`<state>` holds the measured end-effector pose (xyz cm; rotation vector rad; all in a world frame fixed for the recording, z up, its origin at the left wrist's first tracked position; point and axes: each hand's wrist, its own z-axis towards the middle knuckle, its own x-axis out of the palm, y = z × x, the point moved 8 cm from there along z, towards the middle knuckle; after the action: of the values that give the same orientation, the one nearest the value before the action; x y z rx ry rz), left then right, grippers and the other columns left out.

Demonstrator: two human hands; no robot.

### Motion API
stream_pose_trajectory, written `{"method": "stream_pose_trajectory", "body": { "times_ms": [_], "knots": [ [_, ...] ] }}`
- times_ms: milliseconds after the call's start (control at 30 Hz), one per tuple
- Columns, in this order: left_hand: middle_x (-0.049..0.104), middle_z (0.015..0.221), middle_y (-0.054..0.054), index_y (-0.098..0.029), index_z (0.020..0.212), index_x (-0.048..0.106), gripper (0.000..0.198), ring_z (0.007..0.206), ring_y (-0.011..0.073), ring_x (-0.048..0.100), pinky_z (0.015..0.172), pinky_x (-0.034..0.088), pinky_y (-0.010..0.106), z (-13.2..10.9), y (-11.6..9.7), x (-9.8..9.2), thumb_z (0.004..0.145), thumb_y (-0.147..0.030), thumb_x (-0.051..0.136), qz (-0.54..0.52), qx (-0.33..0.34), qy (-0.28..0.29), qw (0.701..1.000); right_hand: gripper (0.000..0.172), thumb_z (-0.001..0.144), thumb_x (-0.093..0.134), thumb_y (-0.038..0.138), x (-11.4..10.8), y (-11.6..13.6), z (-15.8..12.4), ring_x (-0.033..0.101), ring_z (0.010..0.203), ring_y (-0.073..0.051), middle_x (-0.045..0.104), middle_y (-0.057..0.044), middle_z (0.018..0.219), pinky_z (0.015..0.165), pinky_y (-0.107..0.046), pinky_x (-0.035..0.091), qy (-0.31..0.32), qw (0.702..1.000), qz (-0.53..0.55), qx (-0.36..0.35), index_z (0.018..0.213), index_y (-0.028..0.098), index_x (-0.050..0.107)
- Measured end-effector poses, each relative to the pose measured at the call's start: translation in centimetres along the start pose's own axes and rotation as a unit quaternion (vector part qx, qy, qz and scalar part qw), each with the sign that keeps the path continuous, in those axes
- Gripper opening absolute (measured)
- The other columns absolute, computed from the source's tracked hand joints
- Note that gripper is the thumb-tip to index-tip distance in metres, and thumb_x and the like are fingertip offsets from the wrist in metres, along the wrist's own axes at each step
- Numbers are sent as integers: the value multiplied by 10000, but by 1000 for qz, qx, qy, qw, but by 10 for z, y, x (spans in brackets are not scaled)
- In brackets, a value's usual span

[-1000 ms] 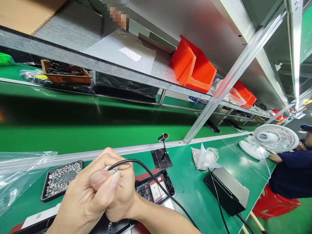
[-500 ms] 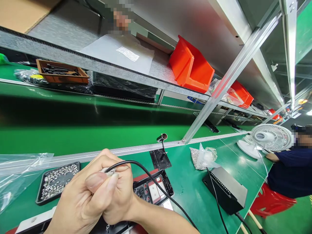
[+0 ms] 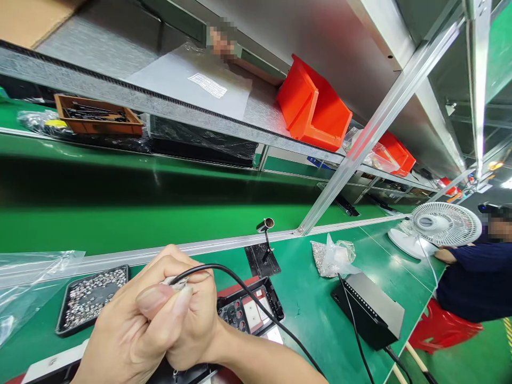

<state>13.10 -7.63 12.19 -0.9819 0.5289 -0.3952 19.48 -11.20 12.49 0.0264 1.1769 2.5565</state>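
- The left hand point(image 3: 128, 333) and right hand point(image 3: 198, 322) press together, fingers curled tight around the end of a black cable point(image 3: 276, 319); the inner grip is hidden.
- That cable is round, smooth and matt; it leaves the hands above the worktop point(image 3: 306, 330), arches upward, then runs down over the right wrist.
- A pale, crumpled-looking bit point(image 3: 180, 282) shows between the thumbs at the cable's end, too small to make out.
- Behind and below the hands, partly covered, lies a black moulded housing point(image 3: 277, 298) with raised walls, round recesses and flat white rectangular pieces.
- Left of the hands, a shallow dark tray point(image 3: 60, 326) with rounded corners carries small shiny metal pieces point(image 3: 82, 298).
- Beside the tray spreads a clear, wrinkled plastic sheet point(image 3: 32, 293).
- A glossy metal cylinder point(image 3: 264, 225) tilts on a thin stem above a flat black plate point(image 3: 252, 261).
- Farther right, a translucent bag point(image 3: 338, 256) of silvery grains stands near a sharp-edged black box point(image 3: 360, 314) with a smooth grey face.
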Motion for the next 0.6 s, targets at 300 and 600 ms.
{"method": "stream_pose_trajectory", "body": {
  "times_ms": [300, 600],
  "knots": [
    [635, 951, 20, -233, 883, 681, 216, 850, 191, 589, 731, 540, 251, -1, 0, 3, 900, -403, 548, -18, -10, 5, 1000, 466, 884, 463, 492, 0, 2, 1, 339, 657, -162, 313, -34, 709, 603, -318, 289, -5, 1000, 5, 16, 576, 194, 280],
    [625, 994, 14, -245, 934, 667, 210, 912, 200, 585, 785, 537, 258, -3, 0, 2, 912, -408, 536, -13, -8, 5, 1000, 470, 858, 458, 513, 1, 2, 1, 349, 630, -157, 318, -31, 677, 580, -314, 298, 8, 1000, -8, 17, 562, 193, 284]
  ]
}}
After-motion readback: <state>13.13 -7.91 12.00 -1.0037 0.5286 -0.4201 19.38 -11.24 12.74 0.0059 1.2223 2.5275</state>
